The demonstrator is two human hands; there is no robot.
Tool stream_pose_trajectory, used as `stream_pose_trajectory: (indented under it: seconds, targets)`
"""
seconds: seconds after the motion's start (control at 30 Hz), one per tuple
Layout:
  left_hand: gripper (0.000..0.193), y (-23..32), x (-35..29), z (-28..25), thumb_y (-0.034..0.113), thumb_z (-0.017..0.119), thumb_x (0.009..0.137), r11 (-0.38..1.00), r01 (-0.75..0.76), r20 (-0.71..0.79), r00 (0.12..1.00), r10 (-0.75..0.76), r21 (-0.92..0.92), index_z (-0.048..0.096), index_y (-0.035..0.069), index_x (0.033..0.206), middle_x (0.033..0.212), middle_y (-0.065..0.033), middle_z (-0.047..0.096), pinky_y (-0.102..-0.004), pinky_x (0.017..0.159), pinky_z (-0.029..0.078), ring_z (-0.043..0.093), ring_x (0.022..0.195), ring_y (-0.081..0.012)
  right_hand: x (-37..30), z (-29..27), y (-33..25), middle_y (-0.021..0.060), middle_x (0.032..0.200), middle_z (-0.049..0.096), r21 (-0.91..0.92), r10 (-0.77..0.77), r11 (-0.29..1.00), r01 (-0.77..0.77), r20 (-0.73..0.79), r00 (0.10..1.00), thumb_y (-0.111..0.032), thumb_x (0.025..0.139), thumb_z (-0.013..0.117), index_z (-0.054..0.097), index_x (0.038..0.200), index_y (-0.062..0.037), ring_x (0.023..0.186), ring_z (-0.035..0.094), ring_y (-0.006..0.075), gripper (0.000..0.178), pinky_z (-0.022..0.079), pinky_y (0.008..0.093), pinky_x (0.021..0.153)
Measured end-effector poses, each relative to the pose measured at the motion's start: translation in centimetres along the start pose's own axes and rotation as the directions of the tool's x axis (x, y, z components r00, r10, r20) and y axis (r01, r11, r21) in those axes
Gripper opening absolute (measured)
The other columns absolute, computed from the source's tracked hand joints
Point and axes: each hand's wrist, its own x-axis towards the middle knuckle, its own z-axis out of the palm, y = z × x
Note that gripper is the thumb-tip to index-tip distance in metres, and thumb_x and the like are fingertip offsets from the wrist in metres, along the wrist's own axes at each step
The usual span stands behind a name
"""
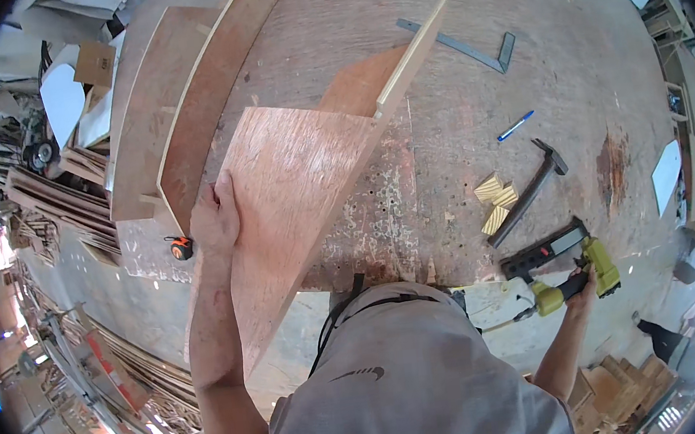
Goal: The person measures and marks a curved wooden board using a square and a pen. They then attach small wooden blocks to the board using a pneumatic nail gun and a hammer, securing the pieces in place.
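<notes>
A reddish plywood panel point(295, 159) lies at a slant in front of me, its near end reaching past the table's front edge. My left hand point(218, 214) grips its left edge, thumb on the top face and fingers partly hidden. A light wood strip point(415, 49) runs along the far right edge, with another plywood piece point(363, 84) beside it. At the table's front right, my right hand point(585, 283) is wrapped round the handle of a yellow-green air nailer point(600, 267). Its black magazine point(546, 249) rests by the table edge, pointing left.
On the worktable point(460, 163) lie a hammer point(531, 189), small wood blocks point(496, 200), a blue pen point(516, 125) and a try square point(465, 48). A curved plywood frame point(191, 98) stands at the left, near a tape measure point(181, 248). Stacked boards point(41, 198) crowd the left floor.
</notes>
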Motion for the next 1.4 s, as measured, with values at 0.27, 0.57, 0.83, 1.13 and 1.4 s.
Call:
stream_pose_trajectory:
  seconds: [0.27,0.57,0.83,1.13,1.4]
  targets:
    - [0.08,1.0,1.3,0.9,0.068,0.037,0.099,0.999,-0.043,0.012,0.999,0.043,0.002,0.073,-0.003,0.107,0.1,-0.0327,0.069,-0.0515,0.09,0.05,0.068,0.101,-0.047,5.5,2.1,1.9,0.0091,0.111,0.071,-0.903,-0.521,0.396,0.167,-0.071,0.851,-0.028,0.098,0.065,0.064,0.121,-0.0016,0.094,0.067,0.0248,0.035,0.052,0.0362,0.089]
    - [0.079,-2.4,3.6,0.1,0.065,0.046,0.099,0.973,-0.027,0.25,0.964,0.086,-0.231,0.069,-0.009,0.115,0.107,-0.0249,0.073,-0.0443,0.099,0.048,0.067,0.111,-0.0341,-13.1,31.8,18.0,0.0171,0.105,0.073,-0.613,-0.125,0.55,0.567,0.611,0.782,-0.026,0.097,0.069,0.066,0.121,0.0026,0.096,0.07,0.0242,0.038,0.055,0.0347,0.087]
    - [0.068,-3.4,2.8,-1.0,0.05,0.042,0.106,0.962,-0.019,0.303,0.947,0.104,-0.271,0.052,-0.009,0.139,0.143,-0.0224,0.055,-0.0344,0.115,0.032,0.046,0.138,-0.0296,-13.9,49.0,17.3,0.0217,0.149,0.046,-0.2,-0.352,0.457,0.867,0.854,0.383,-0.023,0.089,0.076,0.05,0.141,-0.0026,0.139,0.045,0.0332,0.062,0.041,0.0421,0.112]
    - [0.098,-0.6,3.3,-1.6,0.07,0.038,0.098,0.958,0.092,0.427,0.904,0.034,-0.273,0.04,-0.016,0.144,0.155,-0.0287,0.039,-0.0371,0.119,0.027,0.032,0.148,-0.0359,-11.0,61.0,11.3,0.011,0.094,0.07,0.41,0.134,-0.444,0.797,0.909,-0.394,-0.048,0.092,0.064,0.069,0.095,-0.01,0.096,0.068,0.0279,0.038,0.054,0.0472,0.09]
    - [0.082,-6.6,5.6,-0.7,0.062,0.041,0.102,0.715,0.54,0.778,0.629,0.009,-0.445,0.042,-0.005,0.149,0.154,-0.0189,0.045,-0.0378,0.119,0.03,0.041,0.143,-0.0268,-23.6,65.7,6.8,0.0141,0.066,0.063,0.257,0.323,-0.427,0.867,0.939,-0.119,-0.038,0.101,0.054,0.067,0.077,-0.0097,0.074,0.068,0.0338,0.039,0.055,0.048,0.069]
